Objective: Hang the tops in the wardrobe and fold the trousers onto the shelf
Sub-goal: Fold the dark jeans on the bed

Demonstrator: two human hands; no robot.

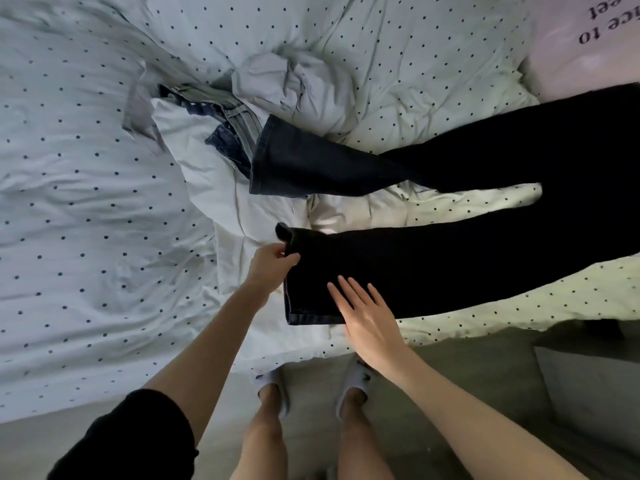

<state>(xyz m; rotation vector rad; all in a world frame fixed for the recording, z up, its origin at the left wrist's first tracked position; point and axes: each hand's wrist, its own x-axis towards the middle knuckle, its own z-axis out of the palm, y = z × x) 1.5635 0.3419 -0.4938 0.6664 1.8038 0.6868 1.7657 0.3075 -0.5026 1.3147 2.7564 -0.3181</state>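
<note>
Dark trousers (450, 258) spread unfolded, 2 legs apart. Hem pinched by left hand (272, 263); right hand (363, 313) fingers spread flat beside. Folding barely begun, shelving left.

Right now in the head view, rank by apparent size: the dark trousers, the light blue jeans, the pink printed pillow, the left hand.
1. dark trousers, clearly the largest.
2. pink printed pillow, though cut off by the frame.
3. light blue jeans, mostly buried under bedding.
4. left hand, similar to the jeans' visible part and nearer the camera, so unsure.
</note>
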